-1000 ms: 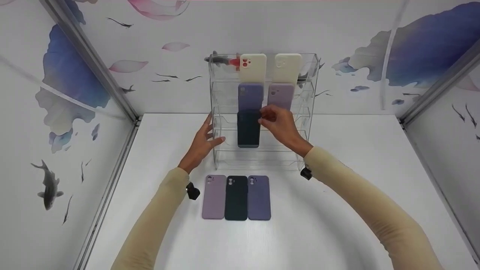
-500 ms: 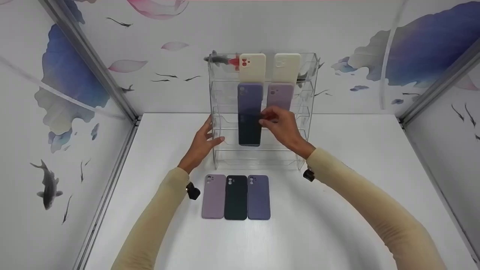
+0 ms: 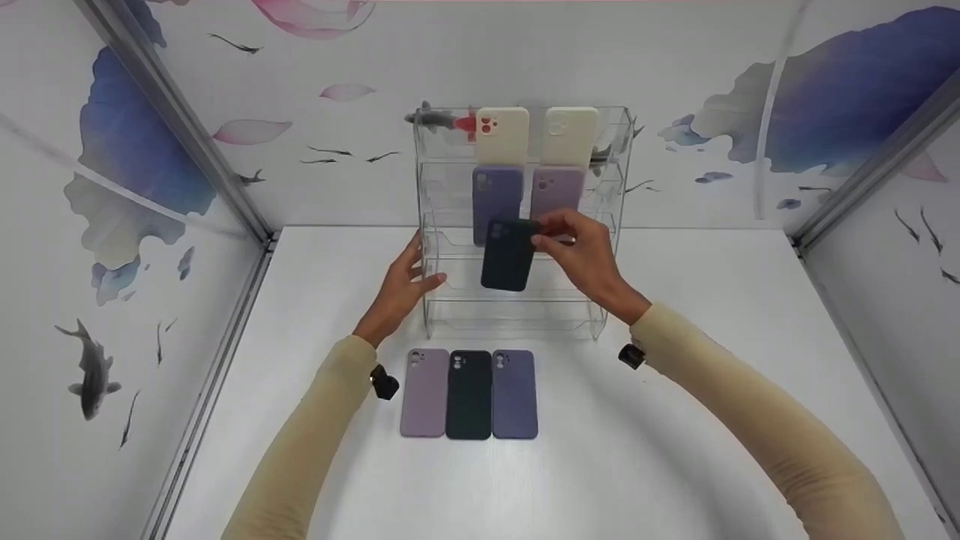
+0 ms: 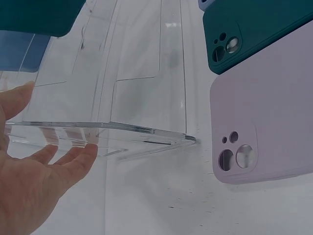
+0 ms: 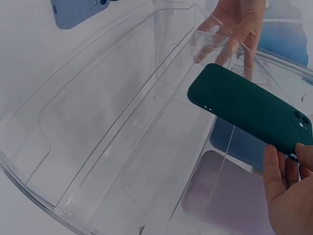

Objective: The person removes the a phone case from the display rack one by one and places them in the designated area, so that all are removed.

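A dark green phone case [image 3: 508, 255] hangs tilted in front of the clear acrylic rack [image 3: 517, 324]. My right hand [image 3: 583, 251] pinches its upper right edge between thumb and fingers. In the right wrist view, this phone case [image 5: 244, 105] has its camera cutouts at the hand's end. My left hand [image 3: 401, 289] is spread at the rack's left side. The left wrist view has the left hand's fingertips [image 4: 88, 151] against the outside of the side panel, with the thumb on the inner side. Behind the held case, a blue-violet case [image 3: 495, 199] and a lilac case [image 3: 556, 187] stand on the rack.
Two cream cases, one left [image 3: 506, 139] and one right [image 3: 570, 139], stand on the top tier. On the white table before the rack lie a lilac case [image 3: 424, 394], a green case [image 3: 469, 396] and a violet case [image 3: 515, 396], side by side. Patterned walls enclose the table.
The dark green case has shifted slightly right and tilted, with my right hand drawing back to the right. More of the blue-violet case behind it shows. My left hand stays at the rack's side.
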{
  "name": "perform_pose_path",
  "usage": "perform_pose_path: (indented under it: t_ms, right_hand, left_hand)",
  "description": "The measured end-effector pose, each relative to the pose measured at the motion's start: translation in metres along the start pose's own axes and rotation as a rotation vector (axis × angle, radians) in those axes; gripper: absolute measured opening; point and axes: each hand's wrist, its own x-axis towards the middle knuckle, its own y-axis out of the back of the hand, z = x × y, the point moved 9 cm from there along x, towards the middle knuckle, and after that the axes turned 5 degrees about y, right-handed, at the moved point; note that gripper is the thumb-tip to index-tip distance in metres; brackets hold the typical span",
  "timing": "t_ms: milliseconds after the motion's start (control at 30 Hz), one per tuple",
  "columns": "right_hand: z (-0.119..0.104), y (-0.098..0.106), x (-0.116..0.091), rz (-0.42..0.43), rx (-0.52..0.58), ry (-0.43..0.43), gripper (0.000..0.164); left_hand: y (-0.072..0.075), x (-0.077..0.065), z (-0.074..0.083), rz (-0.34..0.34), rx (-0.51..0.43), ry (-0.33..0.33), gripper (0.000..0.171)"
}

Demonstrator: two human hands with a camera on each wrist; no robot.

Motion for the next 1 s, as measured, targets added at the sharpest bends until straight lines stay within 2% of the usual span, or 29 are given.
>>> perform_pose_path:
  t_ms: [300,733,1000]
  right_hand:
    - [0.005,0.009,-0.013,-0.022,-0.001,-0.001,0.018]
    - [0.01,0.014,-0.036,-0.044,0.007,-0.017,0.02]
    - [0.018,0.018,-0.054,-0.055,0.003,-0.035,0.021]
  left_hand:
    - [0.0,0.003,-0.002,-0.013,-0.012,0.01,0.096]
    - [0.001,0.002,-0.002,-0.007,-0.003,0.024,0.097]
    - [0.0,0.002,-0.003,-0.016,-0.008,0.006,0.097]
